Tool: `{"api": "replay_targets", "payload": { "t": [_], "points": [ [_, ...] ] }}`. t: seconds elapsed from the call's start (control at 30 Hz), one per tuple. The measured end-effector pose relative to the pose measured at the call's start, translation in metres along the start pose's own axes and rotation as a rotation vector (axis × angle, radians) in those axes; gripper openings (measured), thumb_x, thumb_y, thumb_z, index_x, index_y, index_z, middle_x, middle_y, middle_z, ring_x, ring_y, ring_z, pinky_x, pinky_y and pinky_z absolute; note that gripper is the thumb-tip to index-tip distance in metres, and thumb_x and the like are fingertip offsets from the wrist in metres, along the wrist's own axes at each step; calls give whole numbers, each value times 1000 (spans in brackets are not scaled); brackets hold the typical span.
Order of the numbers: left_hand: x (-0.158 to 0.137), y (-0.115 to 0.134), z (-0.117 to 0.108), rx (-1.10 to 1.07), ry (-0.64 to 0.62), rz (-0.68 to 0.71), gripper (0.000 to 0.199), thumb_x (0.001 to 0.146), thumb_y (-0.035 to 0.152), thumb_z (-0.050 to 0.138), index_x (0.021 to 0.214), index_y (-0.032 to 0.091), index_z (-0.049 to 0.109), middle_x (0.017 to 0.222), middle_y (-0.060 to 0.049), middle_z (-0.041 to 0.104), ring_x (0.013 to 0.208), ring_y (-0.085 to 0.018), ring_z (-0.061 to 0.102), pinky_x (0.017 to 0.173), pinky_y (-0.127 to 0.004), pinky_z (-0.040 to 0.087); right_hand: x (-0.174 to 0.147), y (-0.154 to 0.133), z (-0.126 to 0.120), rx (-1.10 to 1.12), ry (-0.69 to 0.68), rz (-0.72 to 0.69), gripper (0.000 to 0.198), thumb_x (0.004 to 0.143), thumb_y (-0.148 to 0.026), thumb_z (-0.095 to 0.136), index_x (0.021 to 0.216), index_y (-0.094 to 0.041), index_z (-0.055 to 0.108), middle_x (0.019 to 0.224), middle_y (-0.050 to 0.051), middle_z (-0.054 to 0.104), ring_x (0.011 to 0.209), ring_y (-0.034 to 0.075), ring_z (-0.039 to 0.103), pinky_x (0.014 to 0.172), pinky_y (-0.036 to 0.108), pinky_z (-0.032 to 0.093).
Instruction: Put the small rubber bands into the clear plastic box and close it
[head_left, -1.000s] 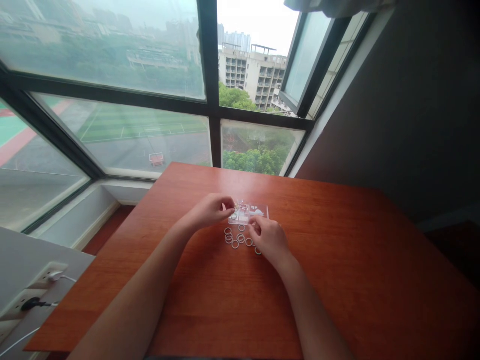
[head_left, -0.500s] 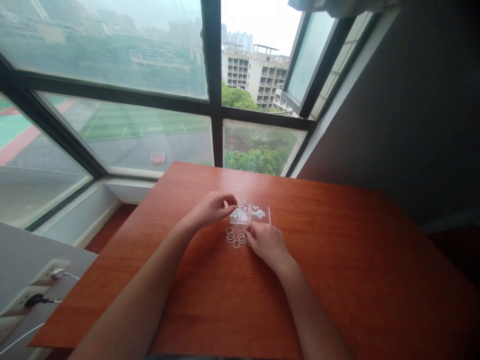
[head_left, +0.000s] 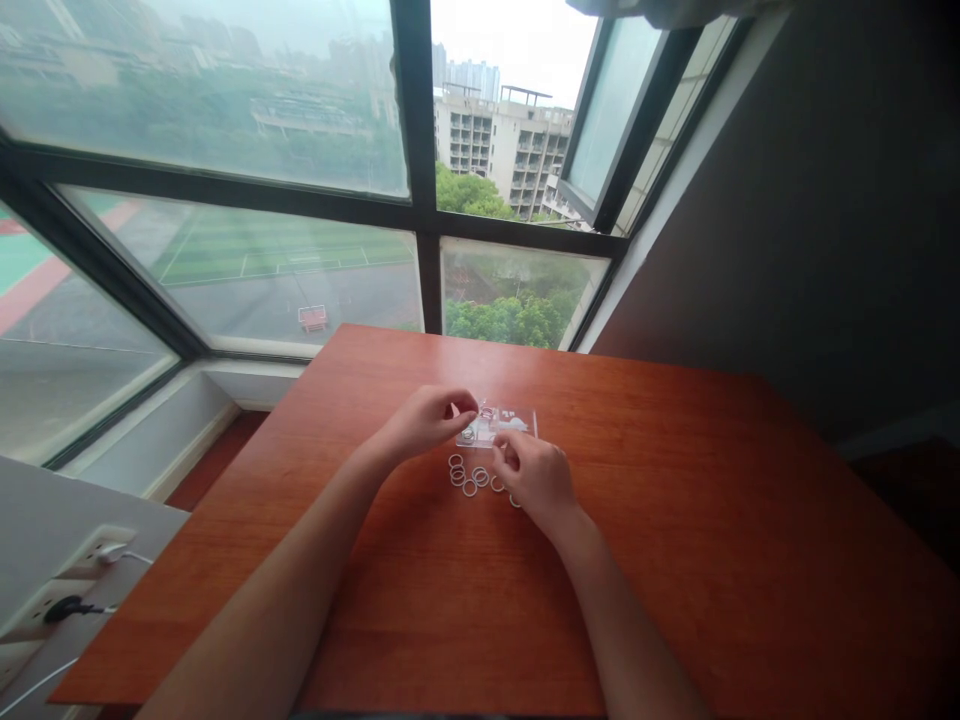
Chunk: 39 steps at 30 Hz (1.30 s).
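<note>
A small clear plastic box (head_left: 484, 440) lies open on the table, its lid side printed with a white shape (head_left: 517, 424). Several rings lie inside it, among them a ring (head_left: 468, 434) at the left. My left hand (head_left: 431, 418) is closed in a pinch at the box's left side; what its fingertips hold, if anything, is too small to make out. Over the box's front edge, my right hand (head_left: 536, 478) pinches thumb and forefinger together, the contents hidden. Just in front of the box lie several loose pale rings (head_left: 469, 488), some overlapping; one ring (head_left: 515, 501) is partly under my right hand.
The reddish-brown wooden table (head_left: 420, 600) reaches to the window frame (head_left: 429, 280). A dark grey wall (head_left: 787, 230) rises at the right. Low on the left are wall sockets (head_left: 67, 600) with plugs and a white cable.
My right hand has moved forward from the loose rings to the box's front edge, uncovering rings near it. My left hand stays at the box's left side. The view has shifted slightly.
</note>
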<state>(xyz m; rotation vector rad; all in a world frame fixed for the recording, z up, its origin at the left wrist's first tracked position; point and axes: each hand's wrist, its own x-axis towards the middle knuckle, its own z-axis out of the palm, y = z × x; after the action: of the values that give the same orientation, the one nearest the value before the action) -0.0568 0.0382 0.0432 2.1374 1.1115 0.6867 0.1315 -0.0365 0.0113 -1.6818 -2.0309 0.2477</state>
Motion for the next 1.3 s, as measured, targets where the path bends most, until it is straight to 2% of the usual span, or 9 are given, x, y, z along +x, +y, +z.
{"api": "replay_targets", "payload": {
  "t": [0.2, 0.37, 0.57, 0.83, 0.93, 1.13, 1.3],
  "points": [
    [2, 11, 10, -175, -114, 15, 33, 86, 40, 54, 79, 11, 68, 67, -2, 61, 61, -10, 49, 54, -19, 37, 0, 2, 3, 101, 207, -99, 13, 84, -24, 54, 80, -21, 66, 61, -3, 61, 53, 9, 49, 57, 21, 31],
    [3, 16, 18, -266, -159, 47, 27, 84, 37, 59, 80, 12, 68, 68, -1, 61, 61, -10, 49, 55, -19, 37, 0, 1, 2, 114, 254, -135, 14, 83, -22, 54, 77, -20, 67, 59, -2, 59, 51, 10, 47, 56, 21, 31],
    [2, 12, 12, -199, -83, 21, 22, 84, 32, 58, 78, 12, 67, 65, 0, 60, 59, -9, 48, 54, -19, 37, -1, 3, 2, 149, 230, -108, 14, 86, -23, 54, 85, -20, 67, 63, -2, 61, 56, 10, 52, 60, 20, 35],
    [1, -5, -14, -7, 189, 0, 21, 83, 30, 59, 79, 13, 69, 67, -1, 64, 58, -9, 47, 53, -20, 36, 1, 4, -1, 166, 259, 9, 14, 85, -24, 55, 86, -21, 68, 61, -3, 60, 55, 11, 52, 60, 20, 35],
    [1, -6, -14, 24, 189, -1, 20, 82, 30, 59, 79, 14, 69, 67, -1, 65, 58, -9, 49, 54, -20, 37, 1, 5, -1, 161, 248, 32, 14, 85, -25, 55, 87, -21, 68, 61, -3, 61, 55, 11, 53, 60, 20, 35],
    [-1, -3, -12, 58, 61, -8, 19, 83, 28, 57, 82, 15, 71, 71, -1, 68, 61, -10, 53, 56, -20, 40, 1, 5, -1, 120, 137, 62, 12, 85, -27, 56, 86, -23, 67, 67, -2, 65, 58, 12, 55, 59, 21, 34],
    [0, -5, -12, 83, 71, -4, 19, 83, 27, 56, 83, 15, 71, 74, -2, 69, 62, -11, 55, 57, -21, 41, 1, 4, -1, 105, 14, 37, 12, 86, -27, 55, 88, -24, 67, 71, -2, 67, 62, 12, 57, 61, 22, 34]
  ]
}}
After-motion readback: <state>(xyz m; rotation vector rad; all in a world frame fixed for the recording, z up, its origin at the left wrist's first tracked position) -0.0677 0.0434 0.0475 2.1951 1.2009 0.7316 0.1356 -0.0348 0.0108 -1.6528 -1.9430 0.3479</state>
